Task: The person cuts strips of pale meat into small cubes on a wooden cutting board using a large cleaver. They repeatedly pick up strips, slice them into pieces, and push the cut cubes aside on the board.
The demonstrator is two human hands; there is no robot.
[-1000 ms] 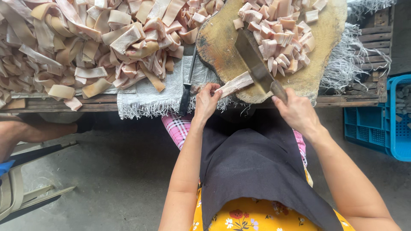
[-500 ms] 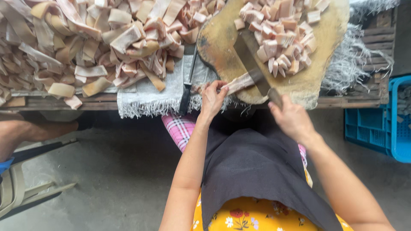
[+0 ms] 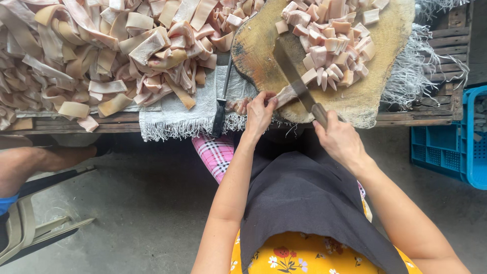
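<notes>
On a round wooden chopping block, the left hand pinches a pale pork-skin strip at the block's near edge while the right hand grips a cleaver across it, beside cut pieces.

The round chopping block is bare wood, rough and scored, darkened along its near edge. The cleaver has a dull grey metal blade and a smooth wooden handle. The pork skin strips look moist, slightly glossy and rubbery, as do the cut cubes. A coarse white woven cloth with a frayed fringe covers the weathered wooden bench. The blue crate is matt plastic lattice. The apron is matt dark cloth.
</notes>
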